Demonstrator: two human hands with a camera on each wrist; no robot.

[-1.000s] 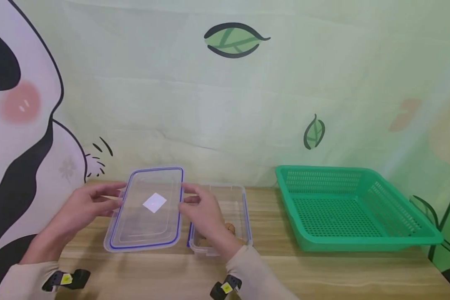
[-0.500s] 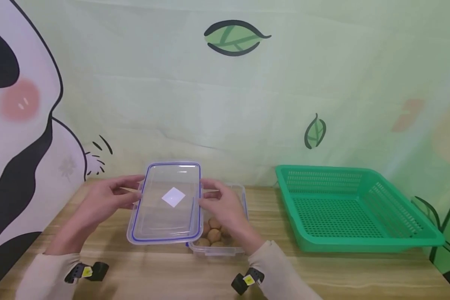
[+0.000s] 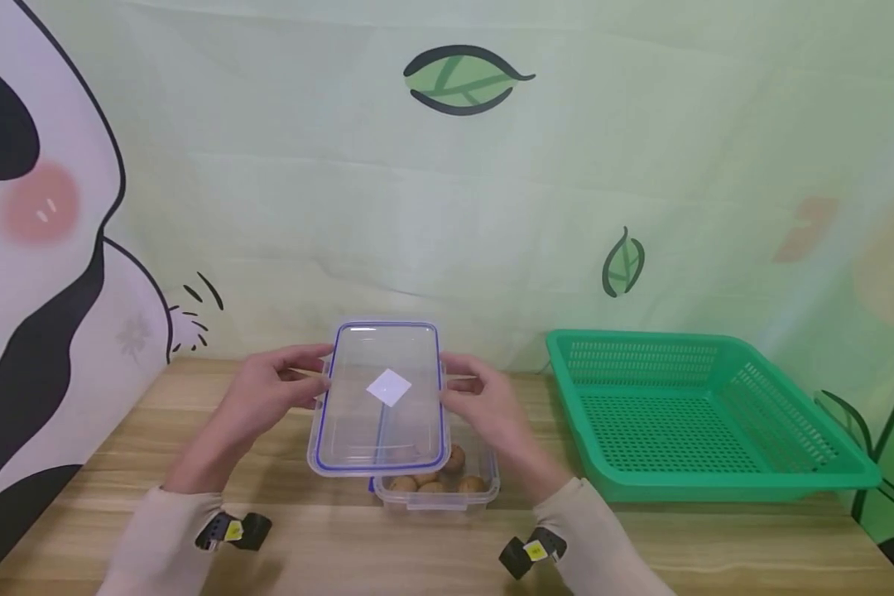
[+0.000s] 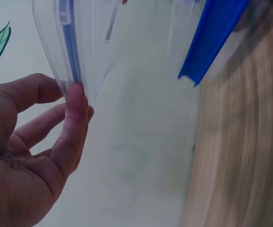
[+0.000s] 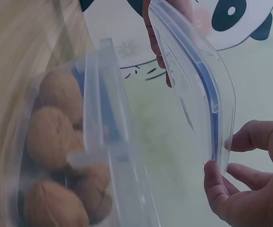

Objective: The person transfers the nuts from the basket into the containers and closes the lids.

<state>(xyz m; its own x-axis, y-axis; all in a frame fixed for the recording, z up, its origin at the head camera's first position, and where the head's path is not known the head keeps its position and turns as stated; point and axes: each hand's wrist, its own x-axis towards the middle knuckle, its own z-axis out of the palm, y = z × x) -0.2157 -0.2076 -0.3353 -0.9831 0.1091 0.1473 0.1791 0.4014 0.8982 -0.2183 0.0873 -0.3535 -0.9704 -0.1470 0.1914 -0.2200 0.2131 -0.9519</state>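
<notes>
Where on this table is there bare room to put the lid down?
Bare wood lies left of the clear plastic box of walnuts, under the left hand, and along the near edge of the wooden table. The green plastic basket fills the right side. The blue-rimmed clear lid hangs above the box.

Two bare hands, left hand (image 3: 268,396) and right hand (image 3: 492,406), emerge from long beige sleeves (image 3: 160,538). Each wrist carries a small black camera unit (image 3: 233,531) marked with a yellow label; the right wrist's unit (image 3: 531,553) sits below the cuff.
</notes>
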